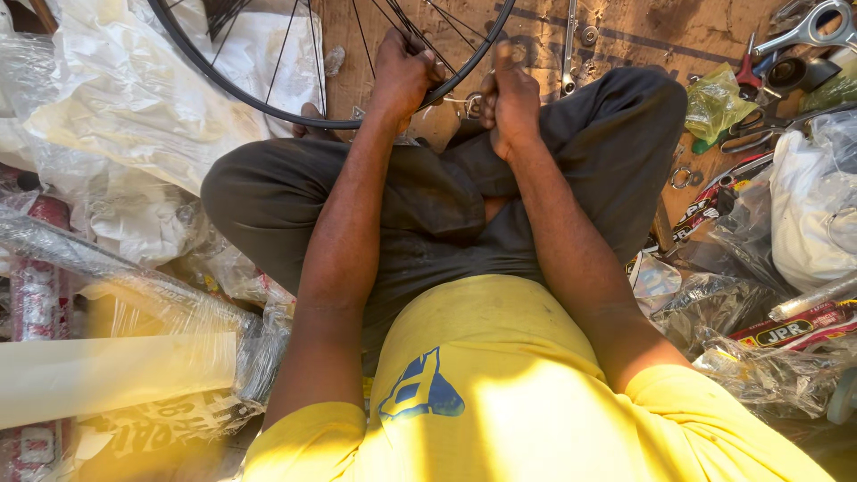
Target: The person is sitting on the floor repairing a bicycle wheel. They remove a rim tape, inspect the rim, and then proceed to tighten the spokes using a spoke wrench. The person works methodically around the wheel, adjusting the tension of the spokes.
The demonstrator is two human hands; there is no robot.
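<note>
A black bicycle wheel rim with thin spokes lies on the floor in front of my crossed legs. My left hand grips the rim at its near edge, fingers curled over it. My right hand is closed beside the rim, thumb up, on a small metal tool that touches the rim; the tool is mostly hidden by the fingers. I sit cross-legged in dark trousers and a yellow shirt.
Crumpled clear and white plastic wrap piles up on the left with wrapped parts. Spanners, pliers and a green bag lie on the wooden floor at the upper right. More plastic-wrapped items crowd the right.
</note>
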